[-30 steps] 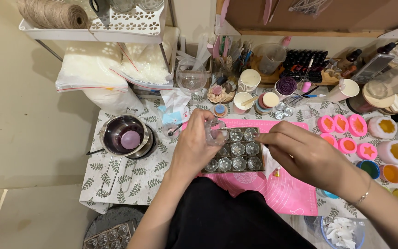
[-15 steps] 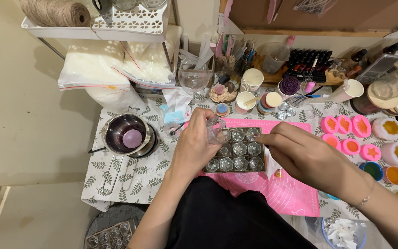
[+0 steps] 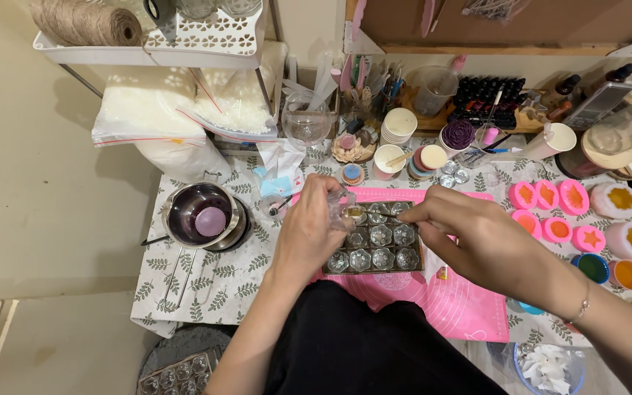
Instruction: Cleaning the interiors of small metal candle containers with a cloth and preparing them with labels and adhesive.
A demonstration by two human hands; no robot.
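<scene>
Head view, left hand (image 3: 309, 234) still holding small cup (image 3: 351, 213), right hand (image 3: 477, 238) unmoved

A mould tray (image 3: 371, 249) lies on a mat (image 3: 448, 307) at the table's (image 3: 206, 292) middle. A pot (image 3: 202, 216) sits to its left, small moulds (image 3: 550, 212) to its right, cups (image 3: 400, 124) and bottles (image 3: 488, 99) behind it.
</scene>
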